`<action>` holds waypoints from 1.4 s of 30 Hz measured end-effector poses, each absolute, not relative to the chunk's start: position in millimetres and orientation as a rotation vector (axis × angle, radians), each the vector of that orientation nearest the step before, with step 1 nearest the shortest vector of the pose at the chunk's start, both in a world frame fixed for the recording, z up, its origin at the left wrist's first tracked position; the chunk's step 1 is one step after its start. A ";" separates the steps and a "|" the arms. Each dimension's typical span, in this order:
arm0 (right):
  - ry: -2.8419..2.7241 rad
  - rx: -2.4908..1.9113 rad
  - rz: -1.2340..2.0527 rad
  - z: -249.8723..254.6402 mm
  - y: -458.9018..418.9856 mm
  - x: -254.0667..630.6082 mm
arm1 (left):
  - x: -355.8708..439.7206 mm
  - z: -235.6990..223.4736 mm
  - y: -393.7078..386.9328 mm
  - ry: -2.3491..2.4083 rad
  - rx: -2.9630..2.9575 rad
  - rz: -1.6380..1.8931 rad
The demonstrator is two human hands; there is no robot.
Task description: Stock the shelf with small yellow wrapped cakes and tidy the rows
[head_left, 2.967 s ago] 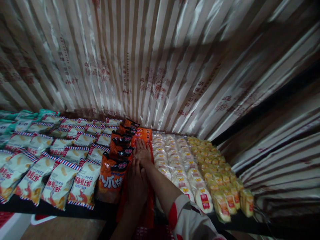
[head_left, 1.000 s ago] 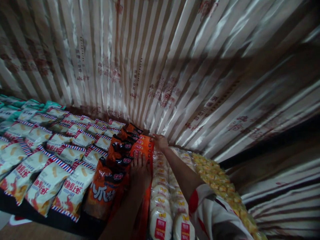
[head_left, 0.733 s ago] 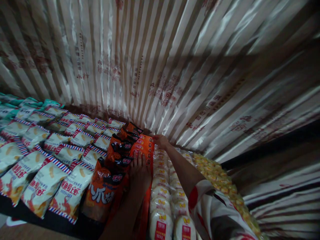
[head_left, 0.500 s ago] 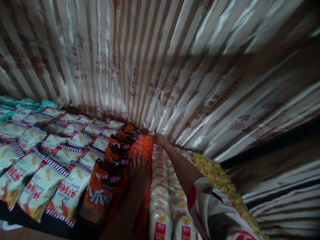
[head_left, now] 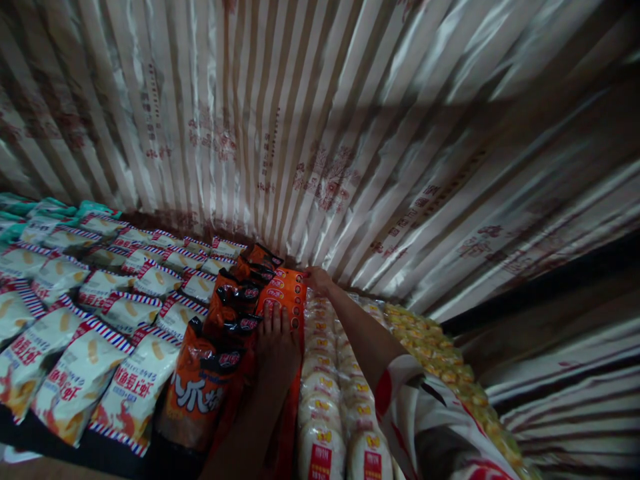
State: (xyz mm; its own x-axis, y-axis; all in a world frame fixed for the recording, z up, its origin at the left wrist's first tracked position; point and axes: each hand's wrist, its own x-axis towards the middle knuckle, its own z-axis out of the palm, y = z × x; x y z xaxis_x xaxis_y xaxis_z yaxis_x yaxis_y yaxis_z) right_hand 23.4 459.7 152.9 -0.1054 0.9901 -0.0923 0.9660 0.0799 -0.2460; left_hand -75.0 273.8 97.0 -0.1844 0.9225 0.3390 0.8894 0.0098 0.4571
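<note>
A flat orange strip of snack packets (head_left: 285, 283) with printed round logos runs away from me between two rows of snacks. My left hand (head_left: 277, 343) lies flat on it, palm down, fingers stretched toward the far end. At the strip's far right corner, my right hand (head_left: 319, 279) has its fingertips closed on the edge; part of that grip is hidden. Left of my left hand stands a row of orange-and-black snack bags (head_left: 197, 397). Clear-wrapped round white rice crackers (head_left: 320, 407) line up directly right of the strip, under my right forearm.
Many white snack bags with striped edges (head_left: 120, 400) fill the left side, with green bags (head_left: 95, 208) behind them. Yellow wrapped snacks (head_left: 440, 353) sit at right. A pleated, printed curtain (head_left: 300, 133) hangs close behind the goods.
Both hands keep nearly the same place on the orange strip. The view has shifted very slightly; nothing else has visibly moved.
</note>
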 end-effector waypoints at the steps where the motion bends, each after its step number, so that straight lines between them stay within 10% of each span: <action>1: -2.238 -2.029 0.389 152.7 459.8 23.7 | -75.1 97.3 274.0 2.191 1.972 0.900; 42: -2.426 -1.868 0.468 148.9 463.3 27.9 | -74.6 104.0 271.6 2.228 1.930 0.942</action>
